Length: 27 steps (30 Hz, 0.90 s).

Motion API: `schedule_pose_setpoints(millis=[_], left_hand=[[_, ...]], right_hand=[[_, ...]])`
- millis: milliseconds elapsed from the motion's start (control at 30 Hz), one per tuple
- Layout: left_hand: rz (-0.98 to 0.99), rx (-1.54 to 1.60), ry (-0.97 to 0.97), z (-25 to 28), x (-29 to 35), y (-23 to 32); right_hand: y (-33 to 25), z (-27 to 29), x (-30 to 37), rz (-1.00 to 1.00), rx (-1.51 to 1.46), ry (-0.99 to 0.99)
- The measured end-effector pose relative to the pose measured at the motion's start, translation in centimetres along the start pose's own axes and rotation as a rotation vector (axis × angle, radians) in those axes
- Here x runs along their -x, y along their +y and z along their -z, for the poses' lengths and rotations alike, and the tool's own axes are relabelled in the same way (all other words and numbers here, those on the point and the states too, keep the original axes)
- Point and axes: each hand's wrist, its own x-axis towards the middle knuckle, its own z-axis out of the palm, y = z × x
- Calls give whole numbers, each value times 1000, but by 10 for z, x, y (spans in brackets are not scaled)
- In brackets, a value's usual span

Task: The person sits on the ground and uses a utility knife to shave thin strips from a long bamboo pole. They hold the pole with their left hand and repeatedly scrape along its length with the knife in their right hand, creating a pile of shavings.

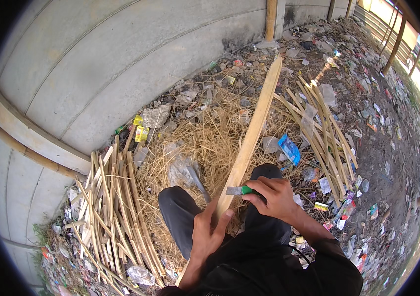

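A long, pale bamboo strip (251, 140) slants from my lap up toward the concrete wall, its far end tapering to a point. Near its lower end my left hand (209, 230) is wrapped round it, thumb lying along the right edge. My right hand (270, 196) grips a knife (234, 190) by its green handle. The short, wide blade lies across the face of the strip, just above my left hand. Both of my knees, in dark trousers, flank the strip.
A pile of split bamboo strips (116, 212) lies at the left, and another bundle (324, 140) at the right. Straw-like shavings (205, 138) cover the ground ahead. A blue packet (289, 149) and scattered litter lie about. The concrete wall (136, 54) stands behind; poles rise at the right.
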Motion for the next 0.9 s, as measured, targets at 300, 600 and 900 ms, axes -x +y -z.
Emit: schedule_pose_setpoints(millis=[300,600,900], left_hand=[[64,-26,-6,6,7,4],[70,-55,-14,12,9,1],[150,23,-140,24,45,-12]], right_hand=[[6,-1,1,6,46,13],[9,2,-5,11,89,-5],[77,50,-23,-364,102,359]])
